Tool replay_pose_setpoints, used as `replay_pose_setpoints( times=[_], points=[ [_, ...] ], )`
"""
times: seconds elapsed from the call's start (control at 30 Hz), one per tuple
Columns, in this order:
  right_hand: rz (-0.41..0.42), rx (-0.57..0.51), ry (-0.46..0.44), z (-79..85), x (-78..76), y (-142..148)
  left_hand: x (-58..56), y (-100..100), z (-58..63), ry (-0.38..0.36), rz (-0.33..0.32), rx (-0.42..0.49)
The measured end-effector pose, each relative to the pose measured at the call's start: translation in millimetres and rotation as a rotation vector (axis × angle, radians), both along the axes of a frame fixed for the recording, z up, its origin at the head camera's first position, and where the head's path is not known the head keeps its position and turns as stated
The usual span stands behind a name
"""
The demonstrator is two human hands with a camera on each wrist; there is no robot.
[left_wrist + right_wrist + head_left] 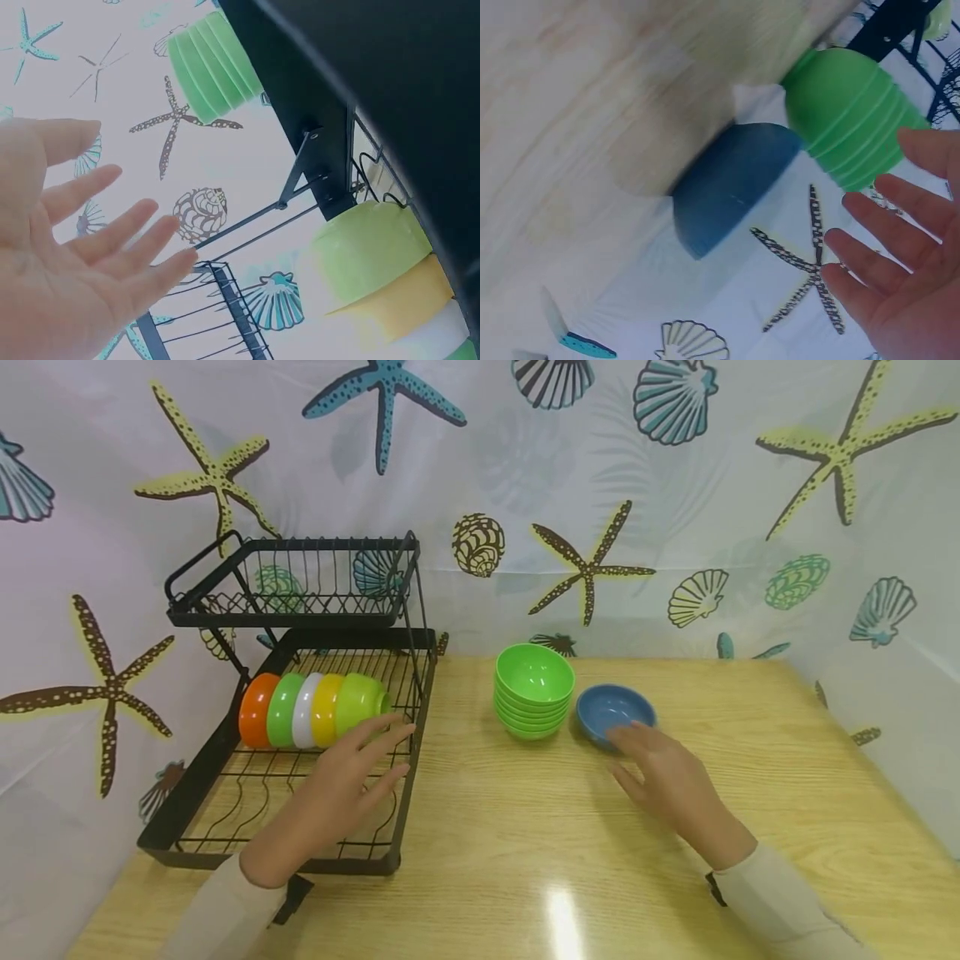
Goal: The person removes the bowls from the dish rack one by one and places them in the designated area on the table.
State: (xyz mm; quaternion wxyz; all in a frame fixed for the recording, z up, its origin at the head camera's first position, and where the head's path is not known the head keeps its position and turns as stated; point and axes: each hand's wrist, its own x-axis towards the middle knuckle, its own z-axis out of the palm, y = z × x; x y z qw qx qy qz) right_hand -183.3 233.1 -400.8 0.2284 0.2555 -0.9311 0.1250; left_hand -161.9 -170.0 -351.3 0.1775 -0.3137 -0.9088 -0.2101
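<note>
My left hand, fingers spread and holding nothing, hovers over the right side of the black dish rack. Beside its fingertips stands a row of bowls on edge in the rack: orange, green, white, yellow and lime. My right hand is over the table with its fingers extended and nothing held; its fingertips overlap the near rim of a blue bowl in the head view. Left of that bowl is a stack of several green bowls, upright.
The rack has a raised upper shelf at the back. The wooden table ends behind at a curtain printed with starfish and shells, which also runs along both sides.
</note>
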Motion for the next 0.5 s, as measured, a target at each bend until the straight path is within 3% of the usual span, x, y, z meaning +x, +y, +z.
replay_pose_setpoints(
  times=[0.1,0.2,0.33,0.5],
  points=[
    [0.056,-0.007,0.012,2.8,13.3,-1,-2.7,-1,2.4,0.028,0.040,0.049],
    [0.091,-0.020,-0.036,4.8,26.9,-5,-6.3,-2,5.6,0.023,0.086,0.085],
    [0.110,-0.042,-0.113,4.1,43.5,-11,-11.8,-5,12.1,-0.073,0.205,0.143],
    [0.142,-0.051,-0.125,3.3,58.6,-19,-21.6,-11,19.6,-0.209,0.345,0.212]
  ],
)
